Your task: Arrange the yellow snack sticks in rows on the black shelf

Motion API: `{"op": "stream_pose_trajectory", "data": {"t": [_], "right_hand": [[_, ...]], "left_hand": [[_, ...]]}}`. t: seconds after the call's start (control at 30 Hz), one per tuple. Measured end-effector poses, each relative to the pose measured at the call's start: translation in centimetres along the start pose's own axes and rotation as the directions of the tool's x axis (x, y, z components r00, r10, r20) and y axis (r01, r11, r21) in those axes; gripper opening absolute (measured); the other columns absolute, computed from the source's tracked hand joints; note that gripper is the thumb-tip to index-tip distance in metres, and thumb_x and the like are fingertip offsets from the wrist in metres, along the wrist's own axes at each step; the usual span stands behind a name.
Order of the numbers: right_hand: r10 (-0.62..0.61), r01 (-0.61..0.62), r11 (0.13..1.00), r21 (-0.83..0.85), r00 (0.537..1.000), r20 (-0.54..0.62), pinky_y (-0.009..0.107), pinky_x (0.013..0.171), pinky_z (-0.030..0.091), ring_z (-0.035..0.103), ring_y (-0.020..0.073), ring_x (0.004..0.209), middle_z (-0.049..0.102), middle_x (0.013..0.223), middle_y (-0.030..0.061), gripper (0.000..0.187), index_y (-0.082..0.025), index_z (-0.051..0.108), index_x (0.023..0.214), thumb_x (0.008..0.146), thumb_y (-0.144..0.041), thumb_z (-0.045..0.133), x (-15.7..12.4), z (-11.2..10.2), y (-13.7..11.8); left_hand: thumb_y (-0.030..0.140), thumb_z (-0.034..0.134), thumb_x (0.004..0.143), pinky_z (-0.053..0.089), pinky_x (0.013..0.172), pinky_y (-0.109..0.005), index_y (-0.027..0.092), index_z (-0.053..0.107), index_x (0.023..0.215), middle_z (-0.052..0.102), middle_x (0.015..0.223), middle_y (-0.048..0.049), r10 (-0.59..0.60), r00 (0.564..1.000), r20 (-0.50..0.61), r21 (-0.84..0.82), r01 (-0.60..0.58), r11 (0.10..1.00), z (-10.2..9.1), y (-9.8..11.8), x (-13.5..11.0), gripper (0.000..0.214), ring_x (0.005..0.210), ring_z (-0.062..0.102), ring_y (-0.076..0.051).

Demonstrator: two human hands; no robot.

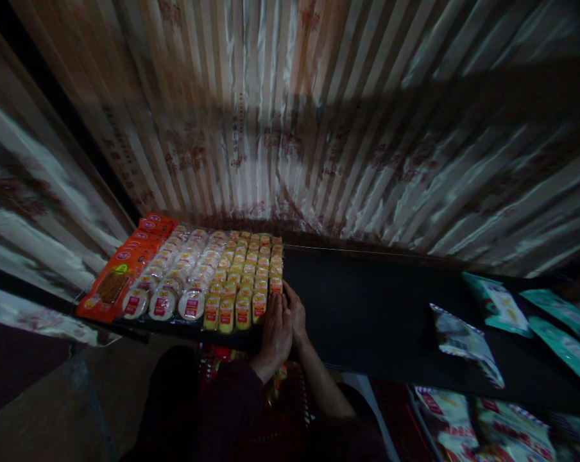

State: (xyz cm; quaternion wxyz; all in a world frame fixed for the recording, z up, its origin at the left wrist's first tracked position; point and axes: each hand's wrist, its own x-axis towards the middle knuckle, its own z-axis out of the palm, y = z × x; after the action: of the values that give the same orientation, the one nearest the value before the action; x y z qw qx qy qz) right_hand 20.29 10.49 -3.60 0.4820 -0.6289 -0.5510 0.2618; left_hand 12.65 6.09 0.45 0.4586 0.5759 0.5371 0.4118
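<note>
Several rows of small yellow packets (251, 273) lie on a dark shelf (367, 308). My left hand (274, 333), coming out of a dark sleeve, lies flat with its fingers stretched against the right end of these rows. My right hand (297, 313) rests just beside it, partly behind it, with its fingers also extended and touching the rightmost yellow packets. Neither hand grips anything. Left of the yellow rows are rows of round white packets with red labels (184, 276), then orange-red packets (121, 269) at the shelf's left end.
Teal packets (499, 305) and a white-grey packet (463, 340) lie on the shelf's right part. More printed packets (492, 423) sit lower at the right. A striped, shiny curtain (319, 128) hangs behind the shelf. The scene is dim.
</note>
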Motion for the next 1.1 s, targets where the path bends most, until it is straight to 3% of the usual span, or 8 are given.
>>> {"op": "stream_pose_trajectory", "data": {"t": [0.3,0.5,0.77,0.97,1.1], "right_hand": [[0.017,-0.017,1.000,-0.004,1.000,-0.020,0.042,0.099,0.044,0.057,0.0233,0.113,0.064,0.122,0.0078,0.049,-0.021,0.060,0.123,0.081,-0.043,0.044,0.1,0.2,0.1],[-0.008,0.006,0.999,-0.044,0.999,-0.052,0.044,0.101,0.041,0.055,0.0247,0.116,0.062,0.124,0.0117,0.052,-0.017,0.059,0.123,0.080,-0.042,0.044,-0.4,0.0,0.7],[-0.032,0.024,0.998,-0.061,0.990,-0.140,0.044,0.100,0.041,0.056,0.0229,0.112,0.062,0.122,0.0110,0.047,-0.017,0.056,0.122,0.079,-0.032,0.044,-5.3,-0.8,0.4],[-0.045,0.035,0.994,-0.106,0.995,-0.091,0.043,0.098,0.043,0.056,0.0226,0.110,0.064,0.118,0.0096,0.043,-0.019,0.061,0.116,0.077,-0.026,0.044,-9.0,-1.4,-1.1],[-0.187,0.183,0.981,-0.061,0.980,-0.065,0.043,0.096,0.045,0.057,0.0226,0.108,0.066,0.113,0.0085,0.039,-0.021,0.062,0.114,0.080,-0.025,0.044,-12.2,-1.6,-1.5]], "left_hand": [[0.037,0.036,0.090,0.016,0.119,-0.038,0.021,0.042,0.140,0.034,0.150,-0.0055,-0.001,1.000,-0.028,0.019,0.001,1.000,0.1,-0.3,0.0,0.053,0.143,0.019,-0.022],[0.035,0.037,0.089,0.012,0.120,-0.038,0.014,0.040,0.140,0.030,0.152,-0.0092,-0.014,1.000,-0.019,0.086,0.015,0.996,0.3,-0.9,-0.2,0.056,0.143,0.017,-0.021],[0.037,0.036,0.088,0.021,0.117,-0.038,0.014,0.039,0.140,0.034,0.150,-0.0103,0.118,0.982,0.145,0.145,-0.139,0.980,-1.2,-1.1,-5.3,0.056,0.140,0.027,-0.020],[0.045,0.030,0.090,0.026,0.115,-0.040,0.012,0.038,0.140,0.037,0.148,-0.0137,0.233,0.947,0.223,0.199,-0.278,0.940,-2.8,-2.0,-8.5,0.060,0.138,0.031,-0.021],[0.043,0.031,0.090,0.025,0.114,-0.042,0.012,0.038,0.139,0.037,0.148,-0.0148,0.247,0.920,0.303,0.330,-0.344,0.879,-3.8,-3.1,-11.0,0.059,0.138,0.031,-0.023]]}}
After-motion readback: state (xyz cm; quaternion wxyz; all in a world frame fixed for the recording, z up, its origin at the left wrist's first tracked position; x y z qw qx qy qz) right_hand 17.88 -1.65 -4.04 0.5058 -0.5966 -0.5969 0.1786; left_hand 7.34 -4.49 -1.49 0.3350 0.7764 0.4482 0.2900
